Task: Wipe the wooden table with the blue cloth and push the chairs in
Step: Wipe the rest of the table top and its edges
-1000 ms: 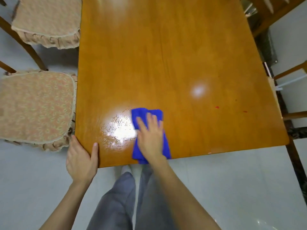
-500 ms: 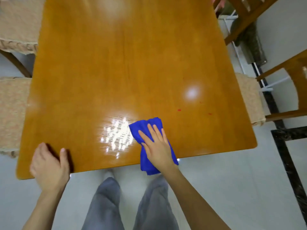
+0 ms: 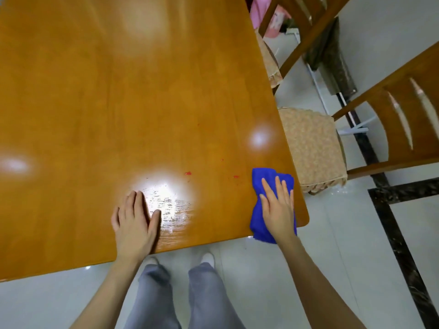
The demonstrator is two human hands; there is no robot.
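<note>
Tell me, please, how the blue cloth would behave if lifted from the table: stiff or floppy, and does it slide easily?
Probably floppy: the blue cloth lies bunched under the right hand, and its near end droops over the edge of the table. It likely slides easily, since the table looks glossy. It seems light, being thin soft fabric.

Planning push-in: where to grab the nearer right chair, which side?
Grip the nearer chair's backrest by a side post, from behind, the side away from the wooden table. Its seat cushion faces the table and sticks out; the back stands free.
</note>
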